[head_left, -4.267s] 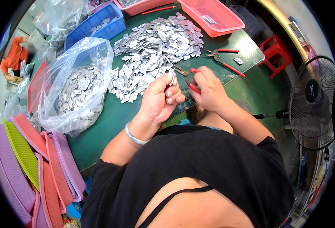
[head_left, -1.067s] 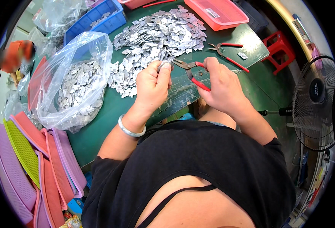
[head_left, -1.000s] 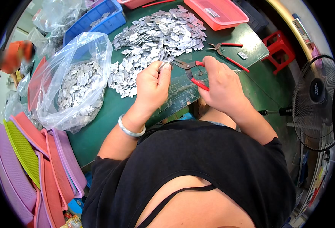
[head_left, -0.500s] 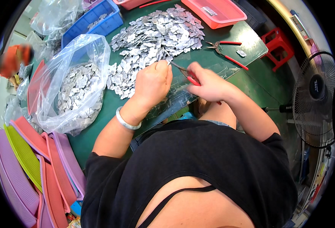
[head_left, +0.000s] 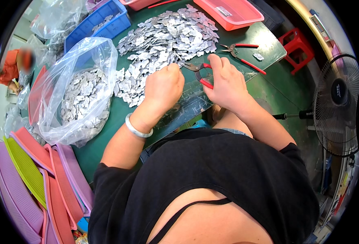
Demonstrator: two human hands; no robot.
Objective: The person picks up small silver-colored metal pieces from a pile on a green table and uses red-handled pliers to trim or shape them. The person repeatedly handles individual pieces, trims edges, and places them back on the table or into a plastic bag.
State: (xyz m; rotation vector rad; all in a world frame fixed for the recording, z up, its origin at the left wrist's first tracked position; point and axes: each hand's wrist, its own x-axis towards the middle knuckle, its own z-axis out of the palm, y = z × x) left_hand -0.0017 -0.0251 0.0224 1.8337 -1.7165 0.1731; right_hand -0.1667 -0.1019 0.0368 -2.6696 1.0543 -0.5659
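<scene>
My right hand [head_left: 228, 83] grips red-handled cutting pliers [head_left: 197, 73], with the handles spread apart. Their jaws point left, close to the fingers of my left hand [head_left: 163, 86]. That hand is closed in a pinch; a small grey edge shows near its fingertips, but the piece itself is mostly hidden. Just beyond both hands lies a big heap of flat grey metal pieces [head_left: 175, 34] with irregular outlines. To the left, a clear plastic bag [head_left: 51, 118] stands open with many similar pieces [head_left: 84, 95] inside.
A second pair of red-handled pliers [head_left: 244, 59] and one loose piece [head_left: 258, 56] lie at right. Behind are a blue bin [head_left: 75, 38] and a red tray [head_left: 244, 20]. Coloured baskets [head_left: 53, 195] stack at lower left. A fan [head_left: 339, 95] and red stool [head_left: 297, 51] stand right; another person works far left.
My right hand has turned and risen slightly, and the pliers' handles have spread wider. My left hand stays almost in place, still closed.
</scene>
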